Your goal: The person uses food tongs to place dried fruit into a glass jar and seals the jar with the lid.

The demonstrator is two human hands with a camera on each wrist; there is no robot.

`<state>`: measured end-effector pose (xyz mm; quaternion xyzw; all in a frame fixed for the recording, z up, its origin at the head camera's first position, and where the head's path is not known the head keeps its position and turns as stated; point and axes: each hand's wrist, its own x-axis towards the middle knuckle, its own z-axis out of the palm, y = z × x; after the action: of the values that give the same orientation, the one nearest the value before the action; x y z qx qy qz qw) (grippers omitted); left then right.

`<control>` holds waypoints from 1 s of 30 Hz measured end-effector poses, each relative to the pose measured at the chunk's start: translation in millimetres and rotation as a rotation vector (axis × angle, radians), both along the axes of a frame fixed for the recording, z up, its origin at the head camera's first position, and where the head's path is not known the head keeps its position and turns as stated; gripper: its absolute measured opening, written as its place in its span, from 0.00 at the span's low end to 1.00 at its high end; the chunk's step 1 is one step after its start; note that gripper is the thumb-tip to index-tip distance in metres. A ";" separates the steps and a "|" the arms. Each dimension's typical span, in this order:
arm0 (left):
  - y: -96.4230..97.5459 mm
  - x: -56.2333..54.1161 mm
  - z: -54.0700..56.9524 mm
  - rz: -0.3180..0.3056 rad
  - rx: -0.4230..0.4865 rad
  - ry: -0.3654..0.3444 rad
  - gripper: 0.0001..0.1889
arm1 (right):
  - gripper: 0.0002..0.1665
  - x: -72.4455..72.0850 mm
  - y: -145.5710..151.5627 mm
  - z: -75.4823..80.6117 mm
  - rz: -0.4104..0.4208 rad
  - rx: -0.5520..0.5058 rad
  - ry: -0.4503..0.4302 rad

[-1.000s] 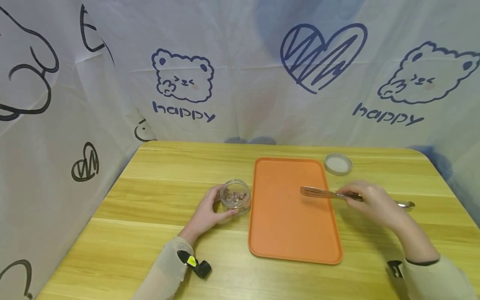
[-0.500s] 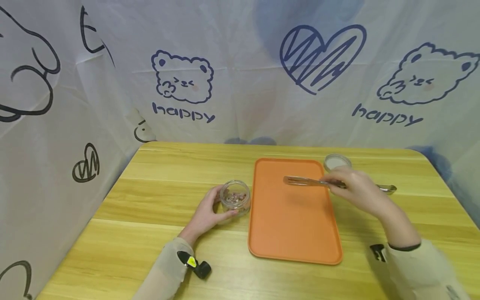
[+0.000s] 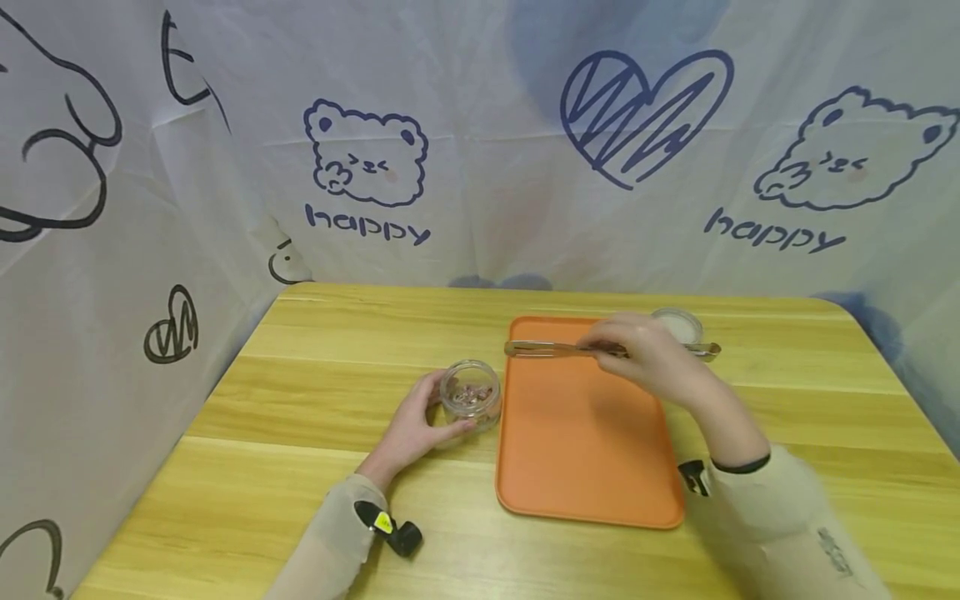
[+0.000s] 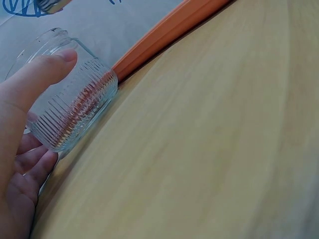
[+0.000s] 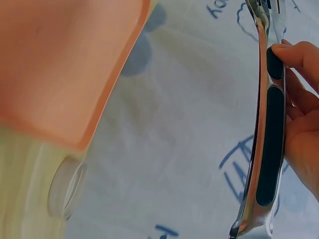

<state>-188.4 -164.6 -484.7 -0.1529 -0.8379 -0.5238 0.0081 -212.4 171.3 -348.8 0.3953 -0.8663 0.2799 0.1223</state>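
Note:
My left hand [image 3: 408, 433] holds a clear glass jar [image 3: 471, 408] upright on the table, just left of the orange tray. Thumb and fingers wrap its ribbed sides in the left wrist view, where a reddish layer shows low in the jar [image 4: 82, 99]. Through the open mouth I see small pinkish-brown pieces [image 3: 472, 395]. My right hand [image 3: 652, 358] grips metal tongs [image 3: 543, 349] around the middle, above the tray's far half. Their slotted tips point left, over the tray's left rim and behind the jar. Dark inlays line the tongs' handle [image 5: 273, 144] in the right wrist view.
The orange tray [image 3: 577, 458] lies lengthwise on the wooden table [image 3: 315, 358]. At its far right corner lies a round, clear-rimmed lid [image 3: 681, 325], partly covered by the right hand and tongs. A printed cloth [image 3: 480, 167] hangs behind the table.
My right hand has carried the tongs leftward and a little farther back, from the tray's right side across to its left rim. The left hand and jar have stayed put.

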 end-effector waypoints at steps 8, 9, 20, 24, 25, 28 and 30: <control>0.0 -0.5 0.4 -0.002 0.002 0.007 0.42 | 0.11 -2.3 -33.4 -0.9 0.066 0.025 -0.044; -0.1 -0.6 0.3 -0.003 0.004 0.010 0.42 | 0.11 -2.7 -36.6 -2.8 0.077 0.032 -0.057; 0.1 -2.0 -0.9 -0.019 0.007 0.041 0.42 | 0.10 -1.0 -53.4 -17.9 0.117 0.064 -0.099; 0.2 -1.8 -0.4 -0.029 0.017 0.053 0.41 | 0.11 0.3 -53.6 -19.7 0.123 0.050 -0.106; 0.2 -1.7 -0.4 -0.031 0.018 0.052 0.41 | 0.11 0.6 -53.5 -20.1 0.125 0.047 -0.108; 0.1 -1.3 -1.0 -0.028 0.021 0.046 0.41 | 0.11 1.7 -53.1 -21.7 0.120 0.041 -0.105; 0.0 -1.0 -1.1 -0.024 0.020 0.036 0.41 | 0.11 2.4 -52.7 -22.9 0.116 0.042 -0.096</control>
<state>-189.4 -164.6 -485.8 -0.1720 -0.8304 -0.5296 0.0184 -210.0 118.6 -371.7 0.4335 -0.8525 0.2869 0.0557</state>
